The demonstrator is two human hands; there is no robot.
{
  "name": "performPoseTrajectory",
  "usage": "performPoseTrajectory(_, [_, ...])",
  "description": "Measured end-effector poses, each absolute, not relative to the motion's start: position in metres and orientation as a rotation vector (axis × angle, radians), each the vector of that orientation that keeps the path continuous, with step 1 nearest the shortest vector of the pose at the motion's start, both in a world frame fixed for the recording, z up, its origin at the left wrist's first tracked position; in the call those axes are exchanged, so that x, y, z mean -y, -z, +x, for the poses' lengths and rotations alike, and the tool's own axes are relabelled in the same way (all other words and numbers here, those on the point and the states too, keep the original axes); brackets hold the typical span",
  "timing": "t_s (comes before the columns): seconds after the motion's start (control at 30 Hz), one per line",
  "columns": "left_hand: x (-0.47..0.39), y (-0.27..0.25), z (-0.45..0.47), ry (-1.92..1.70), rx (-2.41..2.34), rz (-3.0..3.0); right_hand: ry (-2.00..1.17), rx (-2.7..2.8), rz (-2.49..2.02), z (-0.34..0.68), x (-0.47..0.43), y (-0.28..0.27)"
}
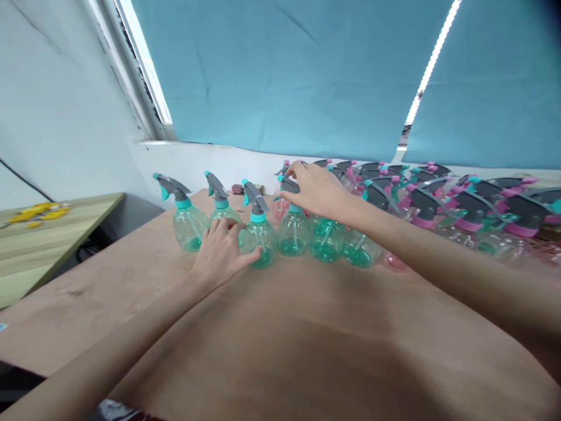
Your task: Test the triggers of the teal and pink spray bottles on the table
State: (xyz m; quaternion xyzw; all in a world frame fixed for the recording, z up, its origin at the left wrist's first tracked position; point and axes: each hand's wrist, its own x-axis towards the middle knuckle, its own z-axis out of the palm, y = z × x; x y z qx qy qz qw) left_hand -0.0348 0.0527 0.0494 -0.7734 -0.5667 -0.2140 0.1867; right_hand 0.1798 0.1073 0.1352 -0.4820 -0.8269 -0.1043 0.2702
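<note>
Clear green-tinted spray bottles with grey trigger heads and turquoise collars stand upright in a row. My left hand (221,251) rests against the left side of one spray bottle (262,242), thumb spread across its front and fingers apart from the thumb. Left of that hand are two more bottles, the outermost green bottle (188,225) and its neighbour (221,206). My right hand (318,187) reaches over the row, its fingers bent round the trigger head of another spray bottle (293,234). Part of that head is hidden by the hand.
Many bottles with pink or turquoise collars crowd the right side, such as a pink-collared bottle (464,219). Small reddish blocks (237,189) lie near the wall. Yellow pieces (39,211) lie on a separate wooden table (83,225) at left. Brown tabletop (280,327) extends in front.
</note>
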Motion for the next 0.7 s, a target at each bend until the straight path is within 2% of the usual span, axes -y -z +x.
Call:
performPoseTrajectory(0.33, [-0.064,-0.051,-0.029,0.545,1.645,-2.076,0.333,2.306,-1.431,0.170,-0.128,-0.125])
performPoseTrajectory(0.7, [-0.075,-0.048,-0.028,0.529,1.679,-2.003,0.119,2.358,-1.318,0.185,-0.111,-0.132])
